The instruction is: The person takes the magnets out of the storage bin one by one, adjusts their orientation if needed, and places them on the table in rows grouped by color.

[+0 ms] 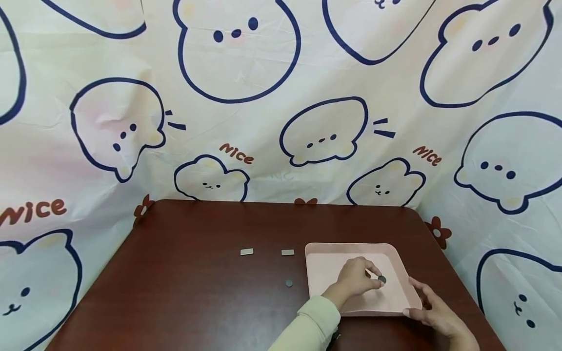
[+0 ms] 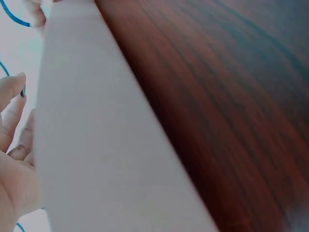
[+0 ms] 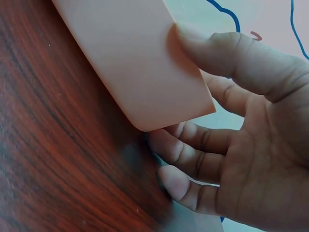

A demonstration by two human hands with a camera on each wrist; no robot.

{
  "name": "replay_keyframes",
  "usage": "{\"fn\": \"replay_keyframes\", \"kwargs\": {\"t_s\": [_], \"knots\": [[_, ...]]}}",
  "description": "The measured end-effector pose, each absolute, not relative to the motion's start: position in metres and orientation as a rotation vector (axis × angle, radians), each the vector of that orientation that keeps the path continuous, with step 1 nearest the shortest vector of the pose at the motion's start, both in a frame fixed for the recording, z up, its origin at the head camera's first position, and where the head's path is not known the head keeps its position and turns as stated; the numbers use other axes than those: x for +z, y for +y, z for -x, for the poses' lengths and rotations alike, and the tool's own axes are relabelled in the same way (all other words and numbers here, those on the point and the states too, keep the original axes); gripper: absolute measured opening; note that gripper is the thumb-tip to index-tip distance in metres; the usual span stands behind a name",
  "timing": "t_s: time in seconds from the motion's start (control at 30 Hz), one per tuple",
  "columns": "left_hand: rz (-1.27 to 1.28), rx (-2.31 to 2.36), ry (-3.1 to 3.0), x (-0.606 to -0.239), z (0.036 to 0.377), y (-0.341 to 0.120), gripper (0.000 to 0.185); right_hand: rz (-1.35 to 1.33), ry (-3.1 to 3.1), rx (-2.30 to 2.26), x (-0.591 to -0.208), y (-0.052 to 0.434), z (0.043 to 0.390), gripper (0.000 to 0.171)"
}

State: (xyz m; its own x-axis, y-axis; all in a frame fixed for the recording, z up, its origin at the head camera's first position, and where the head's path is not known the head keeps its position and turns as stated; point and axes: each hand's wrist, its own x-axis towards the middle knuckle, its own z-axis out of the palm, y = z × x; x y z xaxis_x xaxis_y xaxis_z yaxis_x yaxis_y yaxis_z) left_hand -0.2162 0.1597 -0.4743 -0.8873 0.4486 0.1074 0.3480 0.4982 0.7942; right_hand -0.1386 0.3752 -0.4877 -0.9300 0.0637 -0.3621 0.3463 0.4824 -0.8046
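Observation:
A shallow pink tray (image 1: 320,273) lies on the right part of the brown table. Over its inside, my left hand (image 1: 357,278) pinches a small dark round disc (image 1: 382,279) between thumb and fingers. In the left wrist view that disc (image 2: 22,92) is only a dark sliver at the fingertips. My right hand (image 1: 439,312) holds the tray at its near right corner. In the right wrist view, its thumb (image 3: 212,50) presses on the outer face of the tray wall (image 3: 125,63), while the other fingers (image 3: 176,183) curl in around the corner.
Left of the tray, a second small disc (image 1: 289,282) lies on the table (image 1: 197,292). Farther back are two small pale rectangular pieces, a left piece (image 1: 247,252) and a right piece (image 1: 287,252). Patterned cloth (image 1: 263,122) hangs behind and beside the table.

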Motion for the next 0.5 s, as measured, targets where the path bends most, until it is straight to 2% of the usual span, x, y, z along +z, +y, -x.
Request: {"fn": "replay_keyframes", "kwargs": {"t_s": [0.5], "knots": [[-0.781,1.468,2.640,-0.449,0.205,0.126,0.011,-0.425,2.450,-1.337,-0.489,0.372,0.143,0.092]]}}
